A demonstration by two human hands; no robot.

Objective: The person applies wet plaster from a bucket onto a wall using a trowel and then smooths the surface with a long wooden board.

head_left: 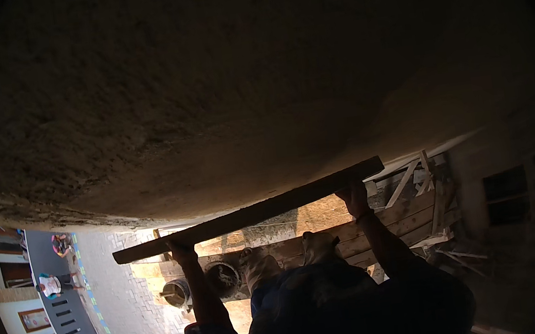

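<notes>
A long straight screed board (253, 214) spans the view in front of me, its right end higher in the picture than its left. My left hand (181, 253) is closed around it nearer the left end. Further right, my right hand (354, 200) grips the same board close to its other end. Beyond the board rises a large rough plastered wall (263, 134), in deep shade. The board's right end looks close to this surface, but I cannot tell whether it touches. Fingers of both hands are dark and partly hidden behind the board.
Under my feet run wooden scaffold planks (413, 209). A bucket of grey mix (224, 278) and a second bucket (176, 293) stand by my left foot. Timber braces (403, 184) rise at the right. Far below left, two people are on a paved street (112, 286).
</notes>
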